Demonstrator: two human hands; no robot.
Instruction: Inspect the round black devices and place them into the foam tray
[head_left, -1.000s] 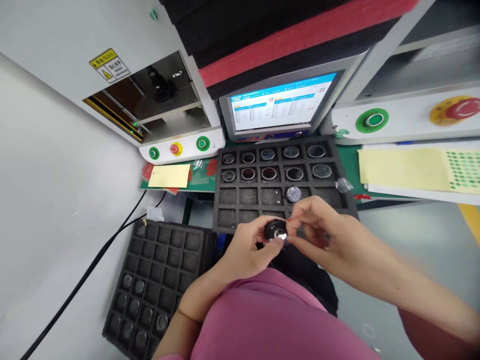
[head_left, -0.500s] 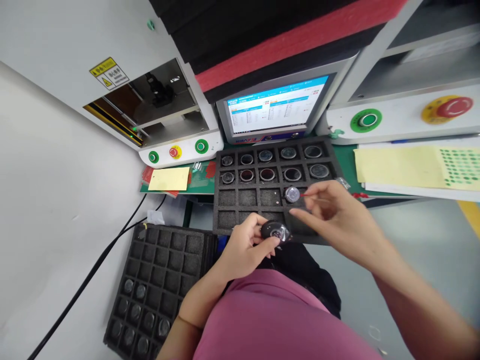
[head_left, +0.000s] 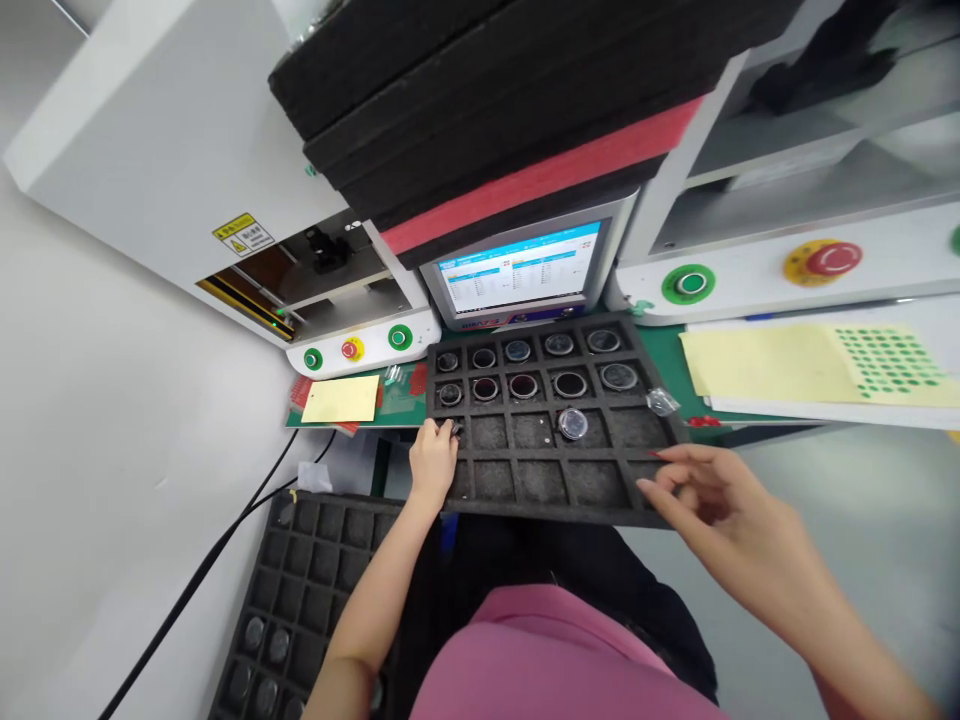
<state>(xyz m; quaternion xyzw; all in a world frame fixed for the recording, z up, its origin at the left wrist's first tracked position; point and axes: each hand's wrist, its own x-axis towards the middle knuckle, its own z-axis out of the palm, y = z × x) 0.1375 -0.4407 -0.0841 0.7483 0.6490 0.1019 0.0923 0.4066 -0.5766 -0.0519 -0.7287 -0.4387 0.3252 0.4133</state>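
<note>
My left hand [head_left: 435,462] is closed at the left side of the black foam tray [head_left: 525,508], in its third row. A dark bit of a round black watch case [head_left: 456,428] shows at its fingertips; the rest is hidden. My right hand [head_left: 720,505] is over the tray's front right corner, its fingers bent in a pinch. A thin red strip [head_left: 655,454] sticks out at the fingertips. A round silvery watch part [head_left: 573,424] lies in a third-row compartment, and dark round watch parts [head_left: 523,386] sit in the two back rows.
Behind the tray stands a monitor [head_left: 525,270] beneath stacked black foam [head_left: 480,120]. Machines with buttons flank it, including a red stop button [head_left: 832,258]. Yellow paper [head_left: 772,365] lies right. A second foam tray [head_left: 322,540] stands lower left. Clear film [head_left: 663,402] rests on the tray's right edge.
My left hand has moved left with the watch case, from the tray's front to its left side. My right hand has drawn back to the right, away from the silvery part. The view has shifted.
</note>
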